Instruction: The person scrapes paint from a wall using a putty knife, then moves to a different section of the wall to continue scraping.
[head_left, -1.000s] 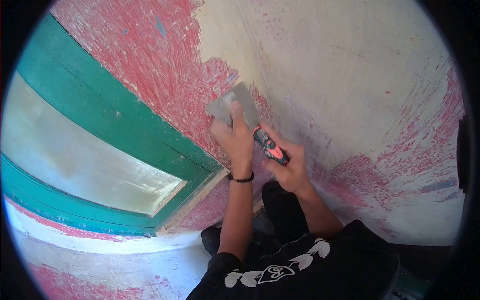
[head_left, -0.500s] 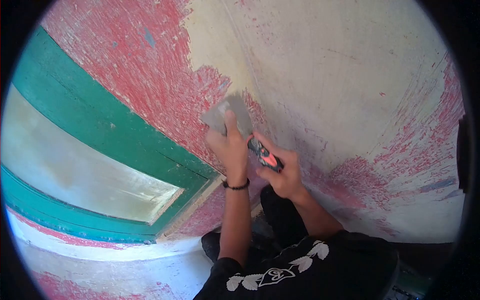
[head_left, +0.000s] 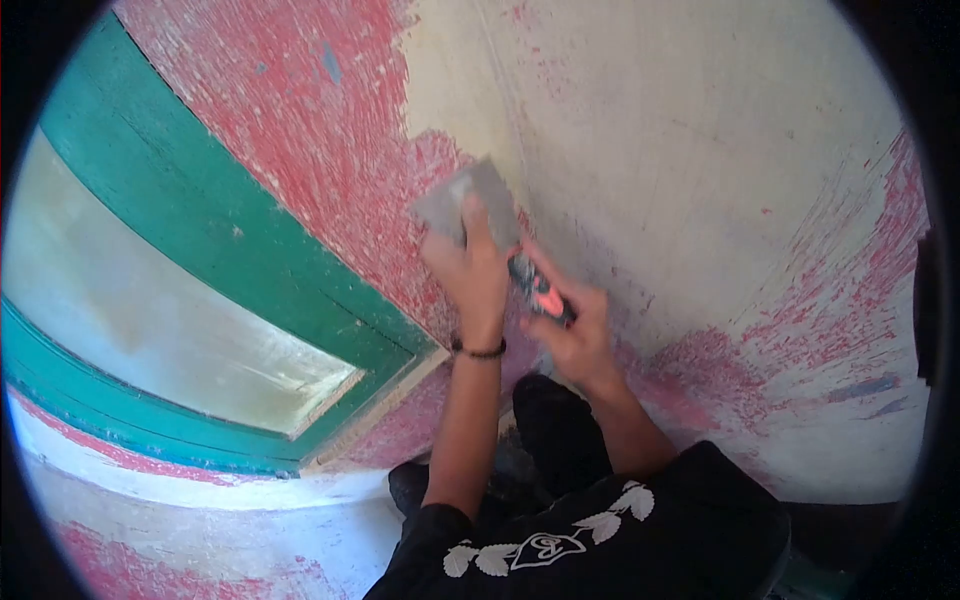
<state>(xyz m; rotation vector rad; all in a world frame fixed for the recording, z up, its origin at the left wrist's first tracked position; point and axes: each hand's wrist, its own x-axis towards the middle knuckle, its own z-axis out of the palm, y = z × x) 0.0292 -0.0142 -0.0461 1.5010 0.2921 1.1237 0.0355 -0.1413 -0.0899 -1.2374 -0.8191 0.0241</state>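
Observation:
A scraper with a wide grey metal blade (head_left: pixel 490 195) lies against the wall, where flaking red paint (head_left: pixel 340 170) meets bare cream plaster (head_left: pixel 455 85). My right hand (head_left: pixel 578 335) is wrapped round its black and orange-red handle (head_left: pixel 542 290). On the blade rests my left hand (head_left: pixel 470 270), one digit stretched up its face and the others bent at its left edge; motion blurs them a little. A dark beaded bracelet circles my left wrist. The blade's far edge touches or nearly touches the red paint.
To the left is a green frame (head_left: pixel 260 230) around a pale, cloudy panel (head_left: pixel 190 310). More patchy red paint (head_left: pixel 740 370) covers the wall at the lower right. My dark-clad leg (head_left: pixel 560 430) is below my hands. A dark object (head_left: pixel 930 310) stands at the far right edge.
Both hands and the scraper have moved a little up the wall, towards the edge of the red paint. The camera view has shifted slightly. My grip looks the same.

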